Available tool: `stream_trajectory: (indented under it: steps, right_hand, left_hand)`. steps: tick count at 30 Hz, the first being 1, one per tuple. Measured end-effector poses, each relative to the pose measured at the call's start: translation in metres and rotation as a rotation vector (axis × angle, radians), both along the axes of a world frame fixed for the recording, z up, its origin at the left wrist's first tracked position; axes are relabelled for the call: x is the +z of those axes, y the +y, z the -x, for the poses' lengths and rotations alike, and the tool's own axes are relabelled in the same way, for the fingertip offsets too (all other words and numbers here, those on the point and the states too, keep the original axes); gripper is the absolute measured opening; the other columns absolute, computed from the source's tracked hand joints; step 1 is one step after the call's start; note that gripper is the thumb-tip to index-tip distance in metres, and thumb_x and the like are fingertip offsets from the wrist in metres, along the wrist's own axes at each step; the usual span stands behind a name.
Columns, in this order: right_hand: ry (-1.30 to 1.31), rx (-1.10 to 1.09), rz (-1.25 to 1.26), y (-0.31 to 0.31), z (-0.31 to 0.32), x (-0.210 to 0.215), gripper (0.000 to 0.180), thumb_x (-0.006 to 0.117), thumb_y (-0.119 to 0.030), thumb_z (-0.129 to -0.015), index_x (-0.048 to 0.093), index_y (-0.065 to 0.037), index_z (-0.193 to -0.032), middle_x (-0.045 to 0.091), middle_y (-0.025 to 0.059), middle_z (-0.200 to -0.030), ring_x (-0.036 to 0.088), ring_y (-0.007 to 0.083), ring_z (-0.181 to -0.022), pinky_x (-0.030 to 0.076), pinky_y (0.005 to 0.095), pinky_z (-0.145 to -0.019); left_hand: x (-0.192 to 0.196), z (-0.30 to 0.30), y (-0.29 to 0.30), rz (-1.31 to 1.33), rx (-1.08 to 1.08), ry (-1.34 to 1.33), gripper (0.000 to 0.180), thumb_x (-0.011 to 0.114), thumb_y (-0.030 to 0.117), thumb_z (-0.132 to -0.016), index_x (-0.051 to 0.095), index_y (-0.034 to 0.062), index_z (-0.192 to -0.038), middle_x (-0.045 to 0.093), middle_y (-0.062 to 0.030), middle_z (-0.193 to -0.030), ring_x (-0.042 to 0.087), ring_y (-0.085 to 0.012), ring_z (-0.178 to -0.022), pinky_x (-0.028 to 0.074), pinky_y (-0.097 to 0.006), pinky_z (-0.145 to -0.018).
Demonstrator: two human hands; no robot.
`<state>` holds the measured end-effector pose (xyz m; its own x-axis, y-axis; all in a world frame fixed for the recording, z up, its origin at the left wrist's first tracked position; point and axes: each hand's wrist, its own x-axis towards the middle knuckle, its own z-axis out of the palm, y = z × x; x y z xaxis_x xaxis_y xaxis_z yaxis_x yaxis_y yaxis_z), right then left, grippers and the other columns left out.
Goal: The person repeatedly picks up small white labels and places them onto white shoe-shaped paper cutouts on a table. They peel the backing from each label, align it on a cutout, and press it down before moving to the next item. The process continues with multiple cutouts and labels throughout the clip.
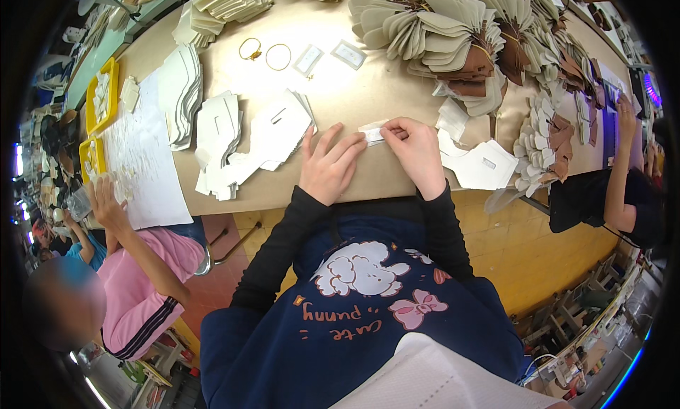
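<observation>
In front of me on the brown-covered table lies a small white rectangular label piece (372,134). My right hand (416,152) pinches its right end between thumb and fingertips. My left hand (329,162) rests on the table with its fingers stretched and spread, the index fingertip at the label's left end. To the left of that hand is a pile of white cut pieces (282,123), the top one with a narrow slot. Right of my right hand, a white cut piece (487,165) carries a small grey rectangle.
Stacks of pale cut pieces (183,90) stand at left. Bundled beige and brown pieces (464,44) crowd the far right. Two small packets (348,54) and rubber bands (278,56) lie ahead. A co-worker in pink (152,267) sits at left beside yellow trays (103,94); another person's arm (622,161) reaches in at right.
</observation>
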<state>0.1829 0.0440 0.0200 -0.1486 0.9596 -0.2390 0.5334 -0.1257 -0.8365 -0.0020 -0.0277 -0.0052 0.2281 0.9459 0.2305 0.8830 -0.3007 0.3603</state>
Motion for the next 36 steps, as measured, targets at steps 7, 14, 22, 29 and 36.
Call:
stream_trajectory:
  steps: [7, 14, 22, 29, 36]
  right_hand:
    - [-0.018, -0.005, -0.042, 0.006, 0.002, -0.001, 0.013, 0.071, -0.009, -0.084, 0.073, 0.003, -0.089, 0.071, 0.0155, -0.079, 0.068, 0.0234, -0.066, 0.054, 0.0337, -0.064]
    - [-0.064, -0.023, -0.121, 0.003, 0.005, -0.003, 0.01, 0.071, -0.007, -0.083, 0.072, 0.003, -0.085, 0.07, 0.0164, -0.078, 0.068, 0.0274, -0.067, 0.054, 0.0365, -0.065]
    - [-0.071, -0.027, -0.128, 0.004, 0.005, -0.004, 0.01, 0.071, -0.007, -0.083, 0.072, 0.002, -0.085, 0.07, 0.0163, -0.079, 0.069, 0.0286, -0.068, 0.054, 0.0376, -0.065]
    - [-0.146, -0.026, -0.155, 0.002, 0.008, -0.007, 0.012, 0.073, -0.009, -0.083, 0.073, 0.002, -0.089, 0.072, 0.0121, -0.076, 0.067, 0.0195, -0.064, 0.054, 0.0312, -0.063]
    - [-0.232, -0.037, -0.325, -0.006, 0.009, 0.001, 0.025, 0.071, -0.007, -0.086, 0.069, -0.003, -0.111, 0.068, 0.0136, -0.101, 0.067, 0.0243, -0.088, 0.055, 0.0338, -0.076]
  left_hand:
    - [-0.004, -0.002, 0.005, -0.013, 0.029, 0.034, 0.034, 0.068, 0.015, -0.088, 0.069, 0.0238, -0.121, 0.064, 0.0109, -0.123, 0.052, -0.0196, -0.128, 0.016, -0.06, -0.119]
    - [-0.005, -0.004, 0.003, -0.025, 0.044, 0.034, 0.034, 0.068, 0.015, -0.087, 0.07, 0.0233, -0.12, 0.064, 0.0116, -0.124, 0.051, -0.0196, -0.129, 0.013, -0.062, -0.119]
    - [-0.004, -0.011, 0.005, -0.043, 0.041, 0.049, 0.036, 0.066, 0.008, -0.082, 0.07, 0.0204, -0.116, 0.063, 0.0124, -0.125, 0.047, -0.0192, -0.136, 0.006, -0.066, -0.119]
    - [-0.003, -0.019, 0.004, 0.017, 0.097, 0.041, 0.033, 0.065, 0.008, -0.083, 0.068, 0.0196, -0.114, 0.062, 0.0128, -0.125, 0.045, -0.0191, -0.138, 0.004, -0.072, -0.117]
    - [-0.008, -0.023, -0.002, 0.027, 0.131, 0.029, 0.034, 0.064, 0.008, -0.085, 0.066, 0.0198, -0.117, 0.061, 0.0122, -0.128, 0.044, -0.02, -0.14, 0.003, -0.074, -0.115]
